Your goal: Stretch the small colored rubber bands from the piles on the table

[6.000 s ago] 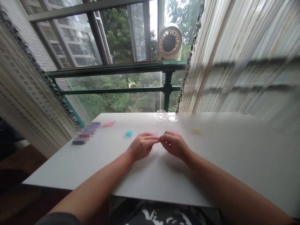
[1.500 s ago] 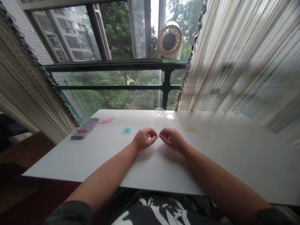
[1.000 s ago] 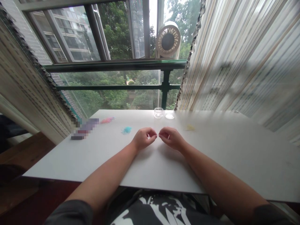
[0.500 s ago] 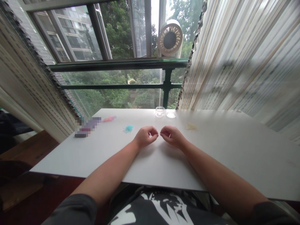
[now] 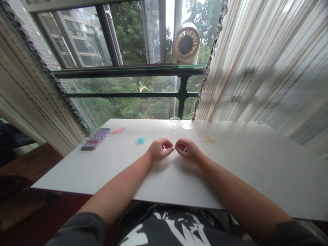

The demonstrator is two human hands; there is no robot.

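Note:
Over the middle of the white table (image 5: 102, 174), my left hand (image 5: 160, 149) and my right hand (image 5: 188, 149) face each other, fingertips almost meeting. Thumb and fingers of each hand are pinched together; anything between them is too small to make out. Left of my left hand lies a small heap of turquoise bits (image 5: 140, 140), with a pink heap (image 5: 120, 130) farther back. A heap of thin yellow pieces (image 5: 210, 139) lies beyond my right hand, to the right. Behind the hands stand a small clear round container (image 5: 174, 123) and a clear flat round lid (image 5: 187, 126).
A blurred-out dark and purplish object (image 5: 96, 139) lies at the table's left side. Past the back edge are a green railing (image 5: 133, 71) and a window. A white round fan-like device (image 5: 186, 42) stands above the railing. Curtains (image 5: 246, 68) hang at both sides.
Both hands stay almost in place, with only a slight shift at the fingertips. The heaps and the clear container have not moved.

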